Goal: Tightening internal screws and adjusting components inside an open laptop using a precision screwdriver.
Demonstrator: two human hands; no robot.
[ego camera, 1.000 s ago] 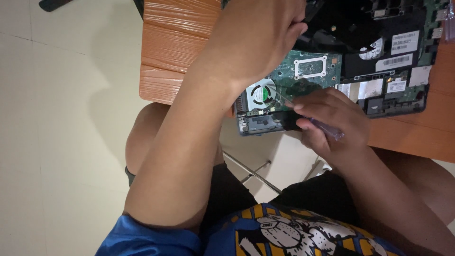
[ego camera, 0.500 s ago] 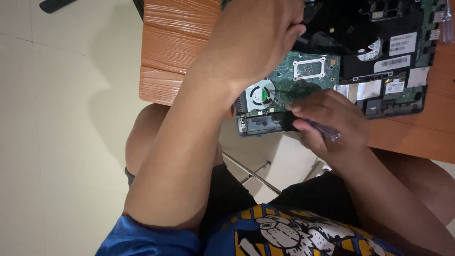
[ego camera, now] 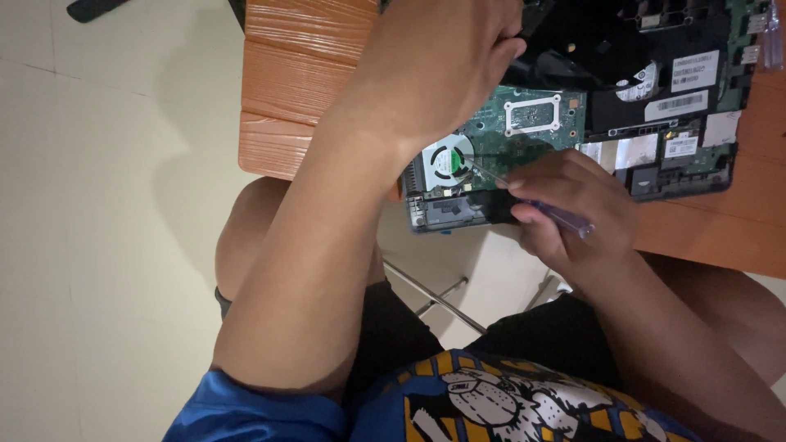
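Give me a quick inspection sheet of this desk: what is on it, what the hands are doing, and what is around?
Surface: orange wooden table, its grooved top partly bare.
Job's things: opened laptop with green circuit board and round cooling fan exposed; small screwdriver, clear purple handle, its tip at the fan.
Clutter: clear strip at the table's far right, too small to identify.
Hands: right hand grips the screwdriver; left hand rests over the laptop, what it touches is hidden.
Cables: nothing seen.
Surroundings: pale tiled floor, metal chair legs, dark object on the floor.
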